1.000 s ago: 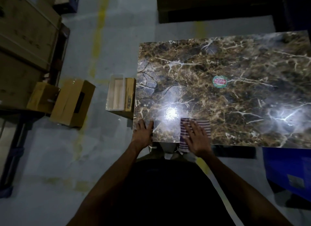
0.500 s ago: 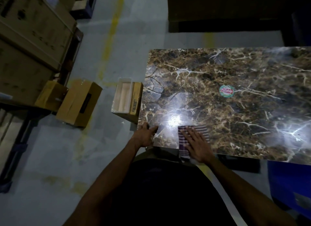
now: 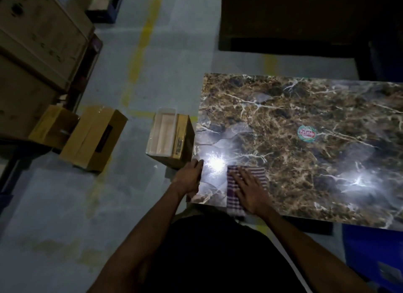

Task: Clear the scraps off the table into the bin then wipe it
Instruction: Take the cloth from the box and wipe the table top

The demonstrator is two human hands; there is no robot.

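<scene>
**Inventory: wiping stage, near-left corner of the surface**

1. Surface [image 3: 327,109]. Glossy marble-pattern top, brown with white veining, two lamp glares on it. No scraps can be made out on the part in view, so the clearing step looks done; the dim light could hide small bits.

2. Cardboard boxes [image 3: 91,138]. Two lie on the floor well to the left, apart from the surface, beside a stack of larger cartons.

3. Bin [image 3: 163,133]. Open box with a pale lining, standing on the floor just beside the left edge of the surface.

4. Cloth [image 3: 244,183]. Checked purple and white, lying flat at the near edge, one end hanging over it.

5. Right hand [image 3: 248,188]. Fingers straight and spread, pressing the cloth flat onto the surface.

6. Left hand [image 3: 189,179]. Rests on the near-left corner, fingers extended along the edge, holding nothing.

7. Sticker [image 3: 306,134]. Round, red and green, stuck mid-surface.

Risks, as judged: the overhanging end may drag the cloth off the edge if pressure eases; a wide stroke could catch the sticker and bunch the cloth; any missed crumbs would be pushed onto the floor rather than into the bin.
</scene>
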